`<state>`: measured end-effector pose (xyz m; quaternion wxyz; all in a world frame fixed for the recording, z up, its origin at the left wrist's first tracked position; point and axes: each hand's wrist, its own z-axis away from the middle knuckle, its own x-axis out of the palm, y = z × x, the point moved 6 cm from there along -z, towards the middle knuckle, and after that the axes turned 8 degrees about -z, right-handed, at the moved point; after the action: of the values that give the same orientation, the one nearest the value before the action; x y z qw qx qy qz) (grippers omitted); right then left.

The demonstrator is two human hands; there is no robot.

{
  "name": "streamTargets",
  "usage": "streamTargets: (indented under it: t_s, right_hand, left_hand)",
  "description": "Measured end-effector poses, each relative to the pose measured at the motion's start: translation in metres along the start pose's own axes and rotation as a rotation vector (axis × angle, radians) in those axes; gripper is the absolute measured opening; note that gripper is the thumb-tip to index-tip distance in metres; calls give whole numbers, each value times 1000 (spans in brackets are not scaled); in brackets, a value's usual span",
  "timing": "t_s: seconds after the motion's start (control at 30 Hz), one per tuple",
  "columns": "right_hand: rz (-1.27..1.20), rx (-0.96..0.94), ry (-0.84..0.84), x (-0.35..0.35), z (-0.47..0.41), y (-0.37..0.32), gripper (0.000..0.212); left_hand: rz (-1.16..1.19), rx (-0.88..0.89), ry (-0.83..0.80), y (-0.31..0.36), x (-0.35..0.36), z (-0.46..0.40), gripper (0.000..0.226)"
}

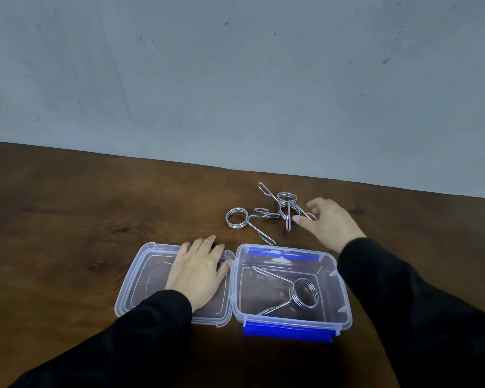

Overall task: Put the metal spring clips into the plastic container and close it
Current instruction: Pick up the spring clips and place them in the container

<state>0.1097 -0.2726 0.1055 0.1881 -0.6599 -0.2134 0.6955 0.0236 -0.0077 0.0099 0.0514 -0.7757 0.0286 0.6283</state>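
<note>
One spring clip (291,292) lies in the open container (345,301). Right hand (329,224), fingers spread, touches the clip pile (287,208); gripping is unclear. Left hand (199,271) presses flat on the lid (140,281).

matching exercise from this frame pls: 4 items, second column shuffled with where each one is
1. left hand
2. right hand
3. clip in container
4. lone clip

A. flat on the open lid
B. inside the clear tub
C. on the table, left of the tangled pair
D. reaching at the tangled pair

Pairs: 1-A, 2-D, 3-B, 4-C
</note>
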Motion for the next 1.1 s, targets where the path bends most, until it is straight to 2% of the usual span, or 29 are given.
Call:
streamTargets:
  t_s: [0.07, 0.13, 0.2, 0.37, 0.53, 0.63, 0.77, 0.83, 0.9, 1.0, 1.1]
  right_hand:
    - [18, 164, -95, 19, -27, 16, 86]
    - [50, 258, -136, 34, -44, 27, 100]
    - [73, 295, -161, 47, -53, 33, 100]
    - [112, 311, -95, 59, -65, 34, 80]
    - [57, 359, -51, 58, -71, 45, 75]
    - [19, 337, 35, 49, -69, 49, 72]
    - [-71, 201, 100, 19, -60, 37, 61]
    - [-214, 34, 29, 2, -46, 24, 47]
    - [-261, -163, -130, -13, -16, 4, 44]
    - [-65, -422, -351, -19, 43, -22, 53]
    - [181, -493, -475, -1, 79, -20, 60]
  left_hand:
    - [21, 4, -10, -1, 3, 0, 56]
    - [48, 5, -34, -2, 6, 0, 58]
    - [62, 3, -36, -3, 7, 0, 59]
    - [84, -1, -42, -4, 7, 1, 58]
    - [86, -9, -56, -4, 8, 0, 57]
    - [83, -9, -50, -4, 9, 0, 56]
    - [76, -11, -56, -4, 8, 0, 57]
    - [76, -12, -52, -4, 6, 0, 58]
    - [79, -14, -51, -3, 4, 0, 60]
    - [81, -10, -36, -2, 1, 0, 61]
    - [76, -9, -32, -2, 2, 1, 59]
